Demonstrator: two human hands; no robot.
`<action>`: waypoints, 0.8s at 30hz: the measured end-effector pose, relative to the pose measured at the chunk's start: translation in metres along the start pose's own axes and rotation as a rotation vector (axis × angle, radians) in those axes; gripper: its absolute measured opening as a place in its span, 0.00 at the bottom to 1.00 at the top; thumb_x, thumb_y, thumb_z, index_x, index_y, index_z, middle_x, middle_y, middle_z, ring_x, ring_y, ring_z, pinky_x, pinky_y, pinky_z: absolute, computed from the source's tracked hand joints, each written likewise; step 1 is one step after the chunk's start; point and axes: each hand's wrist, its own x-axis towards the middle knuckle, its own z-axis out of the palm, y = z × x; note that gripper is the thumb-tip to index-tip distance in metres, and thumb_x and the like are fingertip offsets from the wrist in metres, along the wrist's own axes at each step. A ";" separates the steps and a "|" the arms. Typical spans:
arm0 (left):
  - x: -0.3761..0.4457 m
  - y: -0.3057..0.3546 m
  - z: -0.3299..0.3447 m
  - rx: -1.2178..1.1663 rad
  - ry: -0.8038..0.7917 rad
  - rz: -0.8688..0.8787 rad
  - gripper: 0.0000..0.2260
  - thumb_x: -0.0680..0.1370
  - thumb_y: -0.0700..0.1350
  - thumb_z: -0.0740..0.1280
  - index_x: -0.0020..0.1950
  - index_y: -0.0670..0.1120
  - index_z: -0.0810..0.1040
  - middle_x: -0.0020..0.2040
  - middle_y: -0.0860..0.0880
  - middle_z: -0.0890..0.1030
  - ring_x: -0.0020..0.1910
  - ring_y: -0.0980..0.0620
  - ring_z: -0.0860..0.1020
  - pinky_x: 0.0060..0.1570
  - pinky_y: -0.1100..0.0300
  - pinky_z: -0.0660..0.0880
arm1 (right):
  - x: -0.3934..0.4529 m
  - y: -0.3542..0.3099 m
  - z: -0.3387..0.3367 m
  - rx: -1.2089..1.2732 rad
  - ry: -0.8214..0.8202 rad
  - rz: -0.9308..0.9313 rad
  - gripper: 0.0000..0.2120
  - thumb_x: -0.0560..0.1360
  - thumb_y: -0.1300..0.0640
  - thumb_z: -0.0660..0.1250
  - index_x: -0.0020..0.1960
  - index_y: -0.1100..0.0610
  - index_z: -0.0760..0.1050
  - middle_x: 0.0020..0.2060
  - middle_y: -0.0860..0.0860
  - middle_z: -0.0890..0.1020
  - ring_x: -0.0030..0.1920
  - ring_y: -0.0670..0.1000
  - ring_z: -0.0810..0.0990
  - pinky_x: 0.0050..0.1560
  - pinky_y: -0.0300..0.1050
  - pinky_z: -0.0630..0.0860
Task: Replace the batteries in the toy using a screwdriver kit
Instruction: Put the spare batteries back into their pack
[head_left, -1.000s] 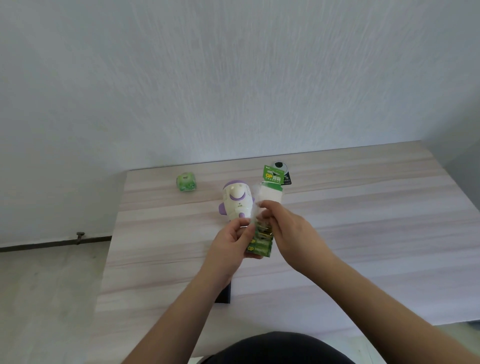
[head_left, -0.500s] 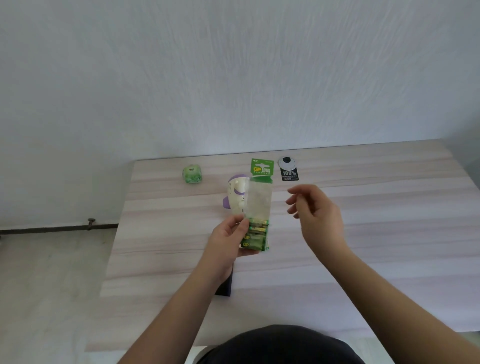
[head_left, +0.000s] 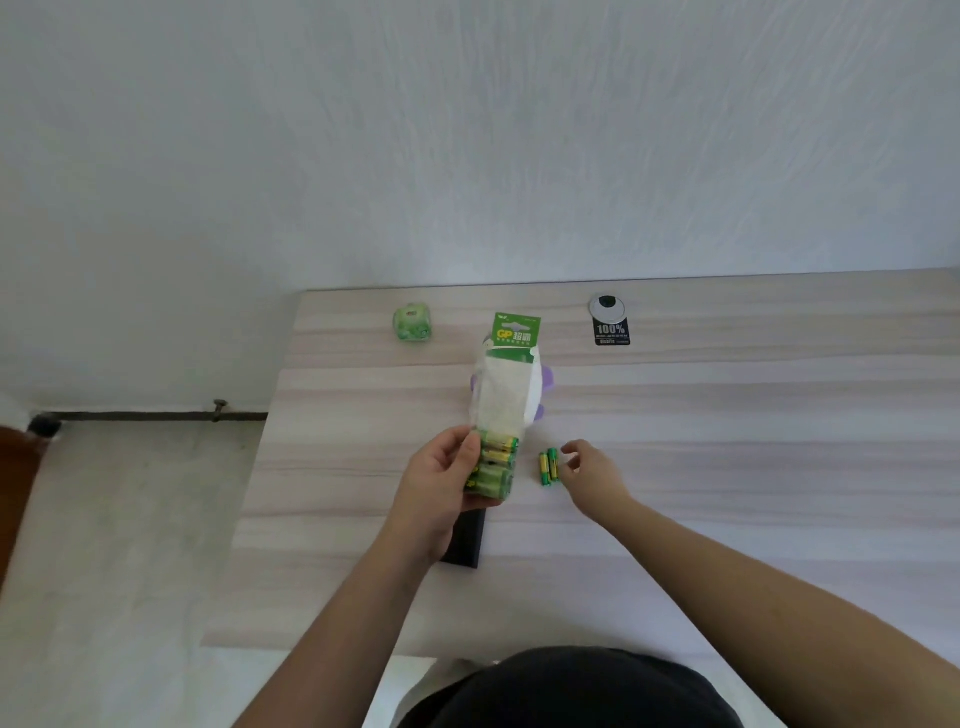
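Green battery pack (head_left: 497, 457) upright at frame centre, gripped at its lower end by the left hand (head_left: 445, 483).
Right hand (head_left: 589, 467) just right of it, fingers loosely curled, fingertips at two loose batteries (head_left: 549, 466) lying on the worktop (head_left: 727, 415); contact unclear. White-purple toy (head_left: 540, 387) sits behind the pack, mostly hidden. Black box (head_left: 465, 540) under the left wrist. Green cube (head_left: 412, 323) upper left, black tag (head_left: 611, 327) upper right.

A clear battery pack (head_left: 497, 415) with a green header card stands upright above the table, green-and-yellow cells stacked in its bottom. Two loose batteries (head_left: 548, 466) lie side by side on the wood just right of it. Behind the pack, the white-and-purple toy (head_left: 541, 387) is mostly hidden.
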 end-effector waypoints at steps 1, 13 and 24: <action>-0.001 0.000 -0.001 0.003 0.007 0.004 0.08 0.82 0.42 0.60 0.53 0.46 0.78 0.40 0.52 0.84 0.39 0.54 0.82 0.38 0.53 0.81 | 0.003 0.001 0.004 -0.017 0.002 0.010 0.15 0.79 0.57 0.59 0.65 0.57 0.71 0.47 0.53 0.77 0.43 0.53 0.75 0.42 0.43 0.70; -0.010 0.006 -0.017 -0.037 0.009 0.032 0.08 0.82 0.43 0.60 0.53 0.46 0.79 0.42 0.51 0.85 0.42 0.54 0.82 0.42 0.57 0.80 | 0.028 -0.006 0.027 -0.226 0.043 0.128 0.11 0.78 0.61 0.58 0.60 0.59 0.69 0.55 0.58 0.74 0.53 0.59 0.75 0.49 0.50 0.73; -0.004 0.005 -0.011 -0.103 -0.098 0.025 0.07 0.82 0.41 0.61 0.54 0.43 0.78 0.42 0.51 0.84 0.41 0.56 0.80 0.44 0.62 0.77 | -0.037 -0.028 -0.028 0.461 0.015 0.044 0.13 0.80 0.58 0.62 0.63 0.59 0.74 0.48 0.52 0.81 0.47 0.52 0.79 0.48 0.44 0.77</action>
